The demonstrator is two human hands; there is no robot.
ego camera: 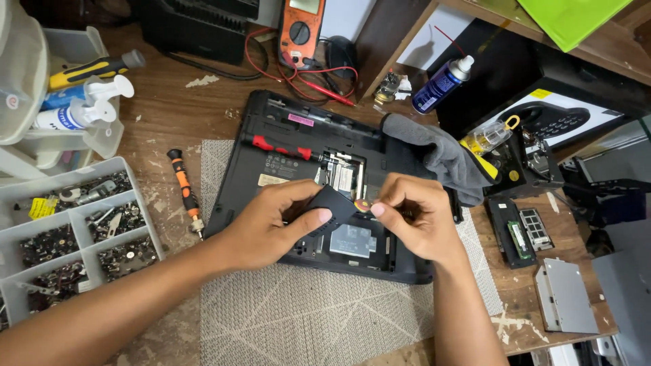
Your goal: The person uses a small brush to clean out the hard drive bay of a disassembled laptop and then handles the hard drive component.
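Observation:
A black laptop [285,146] lies bottom side up on a grey mat, with a compartment in its underside uncovered. My left hand [271,220] holds a small black plastic cover panel [330,203] above that opening. My right hand [413,213] pinches the panel's right end, where a small round orange and dark part [363,204] shows between my fingertips. A red-handled screwdriver [281,147] rests on the laptop's base, just beyond my hands.
An orange and black screwdriver [184,190] lies left of the laptop. A screw organiser tray [74,237] is at far left. A grey cloth [444,159], spray can [441,85], multimeter [300,30] with red leads, memory modules [525,234] and a metal drive bracket [566,295] sit nearby.

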